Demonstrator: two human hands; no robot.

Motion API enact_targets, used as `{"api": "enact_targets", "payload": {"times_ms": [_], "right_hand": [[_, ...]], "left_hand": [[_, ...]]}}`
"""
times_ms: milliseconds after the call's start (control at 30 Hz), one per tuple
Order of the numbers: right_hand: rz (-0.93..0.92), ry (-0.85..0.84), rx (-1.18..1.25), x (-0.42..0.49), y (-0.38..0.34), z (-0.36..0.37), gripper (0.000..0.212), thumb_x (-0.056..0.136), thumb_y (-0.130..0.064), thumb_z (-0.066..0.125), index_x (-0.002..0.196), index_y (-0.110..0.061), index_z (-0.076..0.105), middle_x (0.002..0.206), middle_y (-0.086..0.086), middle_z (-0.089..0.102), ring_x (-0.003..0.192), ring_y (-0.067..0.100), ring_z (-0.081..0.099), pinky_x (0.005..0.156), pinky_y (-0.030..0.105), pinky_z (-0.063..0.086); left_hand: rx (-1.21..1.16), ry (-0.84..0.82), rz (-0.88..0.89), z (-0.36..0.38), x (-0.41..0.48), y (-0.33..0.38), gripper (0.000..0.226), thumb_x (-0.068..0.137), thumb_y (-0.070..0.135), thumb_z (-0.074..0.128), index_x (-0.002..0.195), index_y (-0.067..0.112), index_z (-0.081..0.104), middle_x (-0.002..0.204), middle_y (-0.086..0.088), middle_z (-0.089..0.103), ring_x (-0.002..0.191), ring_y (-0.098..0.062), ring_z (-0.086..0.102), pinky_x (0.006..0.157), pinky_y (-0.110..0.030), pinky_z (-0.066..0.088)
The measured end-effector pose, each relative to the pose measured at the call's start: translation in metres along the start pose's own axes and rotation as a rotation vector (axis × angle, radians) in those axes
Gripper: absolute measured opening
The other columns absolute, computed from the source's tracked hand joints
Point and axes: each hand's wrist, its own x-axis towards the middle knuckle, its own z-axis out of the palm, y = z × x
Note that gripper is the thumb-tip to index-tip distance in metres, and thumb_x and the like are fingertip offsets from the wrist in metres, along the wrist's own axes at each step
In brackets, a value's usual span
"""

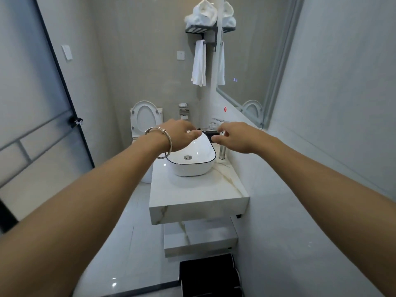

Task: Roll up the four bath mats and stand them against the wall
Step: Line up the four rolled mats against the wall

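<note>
Three dark, rolled bath mats (211, 275) lie on the pale tiled floor (137, 243) at the bottom of the view, just beside the right-hand wall (300, 189) and below the lower marble shelf (200, 241). They look stacked one against the next, their near ends cut off by the picture's edge, so whether they stand or lie cannot be told. A fourth mat cannot be made out.

Above the shelf a white marble counter (192, 189) juts from the same wall and carries a white oval ceramic basin with a thin black rim (190, 159). Both bare arms reach out over it. The left hand (182, 133), with a silver bangle (165, 142) at the wrist, hovers over the basin's far edge with its fingers loosely curled and apart. The right hand (233, 136) has its fingers curled toward a small black object (211, 133) at the basin's back rim; whether they pinch it or only touch it cannot be told, and the object itself is too hidden to name. A chrome tap (221, 148) stands just behind that hand.

Beyond, a white toilet with its lid raised (145, 118) sits against the far wall. A white towel (198, 63) hangs from a black rack (199, 30) holding folded white towels. A large mirror (246, 50) fills the right wall; a dark-framed frosted glass door (32, 93) stands at left.
</note>
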Motion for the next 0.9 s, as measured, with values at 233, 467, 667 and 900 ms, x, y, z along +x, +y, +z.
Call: {"api": "enact_targets", "payload": {"times_ms": [233,467,667,900], "right_hand": [[0.050,-0.021,0.039,0.006,-0.011,0.026,0.054,0.094,-0.051,0.043,0.137,-0.019,0.045,0.135,0.004,0.054,0.121,0.021,0.049,0.091,0.034,0.039],[0.181,-0.113,0.022,-0.001,0.032,0.063,0.054,0.095,-0.052,0.042,0.138,-0.020,0.044,0.137,0.006,0.051,0.121,0.023,0.049,0.093,0.035,0.039],[0.318,-0.178,0.061,0.015,0.104,0.097,0.055,0.095,-0.053,0.042,0.137,-0.017,0.045,0.136,0.008,0.051,0.122,0.024,0.047,0.092,0.034,0.038],[0.429,-0.311,0.217,0.035,0.142,0.186,0.058,0.094,-0.056,0.039,0.137,-0.018,0.045,0.136,0.008,0.051,0.121,0.024,0.050,0.089,0.034,0.039]], "left_hand": [[-0.031,-0.051,0.047,0.018,0.019,-0.017,0.040,0.096,0.046,0.037,0.121,0.026,0.061,0.124,-0.007,0.061,0.110,-0.027,0.056,0.095,-0.039,0.045],[-0.039,-0.223,0.166,0.089,0.058,0.010,0.042,0.097,0.046,0.036,0.126,0.024,0.058,0.131,-0.008,0.057,0.118,-0.028,0.050,0.099,-0.038,0.038],[-0.067,-0.357,0.239,0.157,0.098,0.038,0.047,0.098,0.047,0.033,0.128,0.019,0.056,0.132,-0.008,0.055,0.120,-0.027,0.049,0.097,-0.035,0.037],[0.019,-0.546,0.250,0.240,0.132,0.029,0.043,0.097,0.048,0.036,0.123,0.022,0.059,0.128,-0.008,0.058,0.115,-0.028,0.051,0.096,-0.037,0.040]]}}
